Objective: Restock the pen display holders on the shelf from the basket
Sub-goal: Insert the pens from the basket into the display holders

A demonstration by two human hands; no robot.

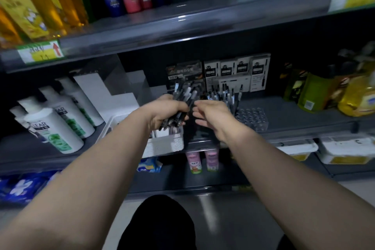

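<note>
My left hand [169,112] grips a bundle of black and clear pens [185,97] above the white basket [164,144] on the middle shelf. Close beside it on the right, my right hand [211,116] has loosely curled fingers at the bundle's edge, holding nothing that I can see. Behind the hands stand two pen display holders: a dark one [183,75] straight behind the bundle and a white one [235,73] with several pens [225,92] upright in it. A clear plastic holder with empty round holes [252,118] sits in front of the white display.
White shampoo bottles [56,122] stand left of the basket, with a white stepped stand [101,95] behind. Green and yellow bottles [328,91] fill the shelf's right side. The shelf above [182,24] overhangs the displays. Small pink bottles [202,160] and white boxes [345,150] sit on the lower shelf.
</note>
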